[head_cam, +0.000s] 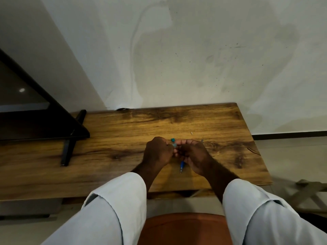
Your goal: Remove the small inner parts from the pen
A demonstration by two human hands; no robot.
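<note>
Both hands meet over the middle of a wooden table [123,131]. My left hand [156,152] is curled and pinches a small teal pen piece [173,142] at its fingertips. My right hand [192,155] faces it with curled fingers, and its fingertips touch the same teal piece. Below the right hand, the blue front part of a pen [181,166] with a metal tip shows against the table; whether the hand holds it or it lies on the wood is hidden. Light sleeves cover both forearms.
A black monitor on a black stand [70,144] fills the table's left side. A tiny white part [191,133] lies beyond the hands, and a small metal bit [202,140] sits right of them. A stained wall stands behind the table. An orange seat [184,228] is below.
</note>
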